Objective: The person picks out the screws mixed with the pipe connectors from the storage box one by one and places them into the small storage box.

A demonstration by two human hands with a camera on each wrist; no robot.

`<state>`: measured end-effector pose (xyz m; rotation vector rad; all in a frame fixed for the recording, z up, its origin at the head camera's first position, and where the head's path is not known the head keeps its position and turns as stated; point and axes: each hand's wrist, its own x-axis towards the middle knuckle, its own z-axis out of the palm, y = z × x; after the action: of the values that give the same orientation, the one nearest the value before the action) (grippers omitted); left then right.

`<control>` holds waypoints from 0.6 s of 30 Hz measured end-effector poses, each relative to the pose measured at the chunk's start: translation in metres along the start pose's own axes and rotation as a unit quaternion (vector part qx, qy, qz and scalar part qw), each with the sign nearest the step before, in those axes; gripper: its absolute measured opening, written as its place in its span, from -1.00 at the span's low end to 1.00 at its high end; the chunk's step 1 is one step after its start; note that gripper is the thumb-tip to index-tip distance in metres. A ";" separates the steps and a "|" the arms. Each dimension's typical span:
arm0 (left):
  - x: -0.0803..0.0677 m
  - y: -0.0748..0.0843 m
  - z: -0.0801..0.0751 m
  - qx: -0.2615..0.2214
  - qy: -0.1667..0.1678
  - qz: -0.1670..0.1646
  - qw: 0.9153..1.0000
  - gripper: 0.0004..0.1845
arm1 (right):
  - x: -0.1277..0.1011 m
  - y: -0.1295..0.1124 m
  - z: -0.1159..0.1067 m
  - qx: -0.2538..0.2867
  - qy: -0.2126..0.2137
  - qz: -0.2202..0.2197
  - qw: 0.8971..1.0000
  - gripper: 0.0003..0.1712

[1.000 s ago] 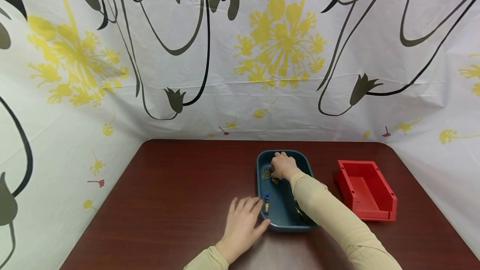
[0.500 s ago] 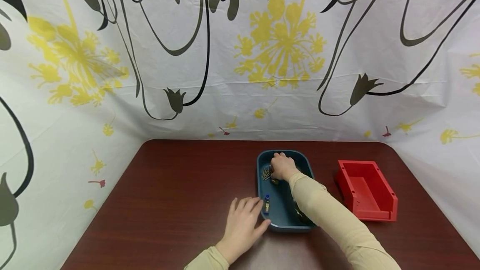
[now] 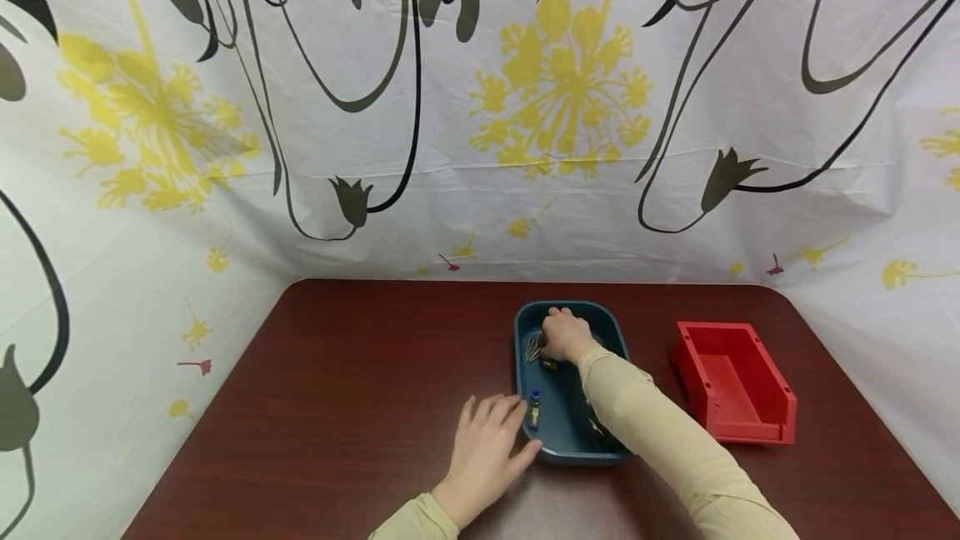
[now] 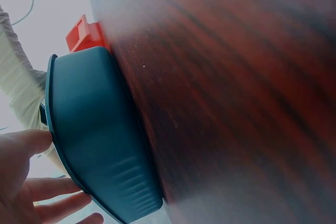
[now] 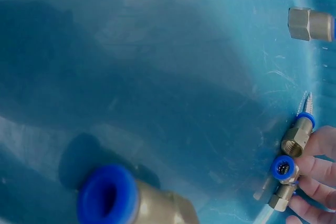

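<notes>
A dark blue tray (image 3: 570, 440) sits on the brown table. My right hand (image 3: 564, 333) reaches into its far end, fingers curled down over small parts. In the right wrist view my fingertips (image 5: 316, 181) pinch a brass fitting (image 5: 287, 169) with blue caps. A second blue-capped fitting (image 5: 123, 199) lies close to the camera, and two brass pieces (image 5: 308, 23) lie further off. My left hand (image 3: 487, 444) lies flat on the table, its thumb against the tray's near left corner. One small fitting (image 3: 534, 407) lies by the tray's left wall.
An empty red bin (image 3: 731, 382) stands right of the tray, a hand's width away. A bundle of thin gold pins (image 3: 531, 347) lies beside my right hand. A flower-patterned sheet (image 3: 480, 148) walls in the table's back and sides.
</notes>
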<state>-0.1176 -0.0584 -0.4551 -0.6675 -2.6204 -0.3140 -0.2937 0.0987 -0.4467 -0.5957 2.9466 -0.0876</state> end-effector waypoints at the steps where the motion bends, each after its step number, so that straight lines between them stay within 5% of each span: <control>1: 0.000 0.000 0.000 -0.001 0.000 0.000 1.000 -0.52 | 0.000 0.000 0.000 0.001 0.000 0.001 1.000 -0.72; 18: 0.000 0.001 -0.001 -0.001 -0.015 -0.009 1.000 -0.51 | 0.001 0.001 0.003 0.001 0.011 -0.003 1.000 -0.67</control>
<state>-0.1169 -0.0577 -0.4544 -0.6541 -2.6562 -0.3140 -0.2945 0.0992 -0.4498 -0.6076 2.9661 -0.0975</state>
